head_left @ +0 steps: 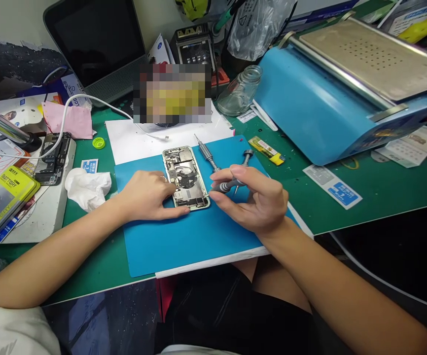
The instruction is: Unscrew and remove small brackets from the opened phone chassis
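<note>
- While both forearms come in from the lower corners of the frame, the blue mat (184, 241) fills the centre, likely there as a soft, non-slip bed for small parts.
- The left hand (145, 195) lies flat and uncurled at centre left. Its fingers press the left edge of the opened phone (185, 176) and its thumb runs along the lower edge, bracing rather than gripping.
- The right hand (258, 202) is curled closed, pinching a grey screwdriver (228, 186) between thumb and fingertips.
- The phone lies between the hands, internals up. The driver's tip meets its lower right corner, though I cannot tell if it touches a screw.
- Two spare drivers (206, 153) lie just above, within reach.
- Farther off, a glass jar (241, 91) and a blue machine (320, 108) sit at upper right.
</note>
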The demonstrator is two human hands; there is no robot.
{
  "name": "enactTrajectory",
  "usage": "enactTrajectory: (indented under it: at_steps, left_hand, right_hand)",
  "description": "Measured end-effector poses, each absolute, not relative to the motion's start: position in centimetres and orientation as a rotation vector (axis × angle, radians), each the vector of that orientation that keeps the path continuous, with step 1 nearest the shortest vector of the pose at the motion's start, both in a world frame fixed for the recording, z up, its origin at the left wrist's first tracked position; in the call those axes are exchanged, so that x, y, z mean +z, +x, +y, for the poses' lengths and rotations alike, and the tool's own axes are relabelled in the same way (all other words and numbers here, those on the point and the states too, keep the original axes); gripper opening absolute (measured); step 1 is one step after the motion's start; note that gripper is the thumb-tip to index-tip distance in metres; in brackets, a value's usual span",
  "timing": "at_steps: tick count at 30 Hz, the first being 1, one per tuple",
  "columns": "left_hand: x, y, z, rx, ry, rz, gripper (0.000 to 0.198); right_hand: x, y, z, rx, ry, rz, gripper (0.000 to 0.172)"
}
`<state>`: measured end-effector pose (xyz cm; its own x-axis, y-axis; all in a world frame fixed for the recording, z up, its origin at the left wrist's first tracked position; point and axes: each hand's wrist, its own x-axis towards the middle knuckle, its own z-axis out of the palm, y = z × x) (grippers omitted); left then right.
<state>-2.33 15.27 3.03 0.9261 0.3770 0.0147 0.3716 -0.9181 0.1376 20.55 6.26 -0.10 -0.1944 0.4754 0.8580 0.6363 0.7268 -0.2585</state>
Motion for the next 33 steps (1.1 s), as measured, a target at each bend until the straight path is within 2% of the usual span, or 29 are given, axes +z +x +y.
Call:
enactTrajectory:
  at_steps: [12,18,25,33]
  left_hand:
    - [3.22,-2.39,15.19,0.043,2.946,0.600,0.061]
    - [3.19,-2.42,15.16,0.040,2.951,0.602,0.061]
    - [3.14,-2.44,15.20,0.038,2.951,0.593,0.061]
    - [3.12,-2.38,15.17,0.041,2.957,0.591,0.061]
  right_hand:
    - [-0.28,20.38,6.24,-0.156,-0.896,-1.840,0.080]
    - [-0.09,20.41,6.24,-0.197,-0.910,-1.823,0.074]
    - [-0.08,20.34,6.25,-0.183,-0.919,-1.820,0.083]
    - [-0.09,20.45,6.27,-0.169,-0.924,-1.834,0.077]
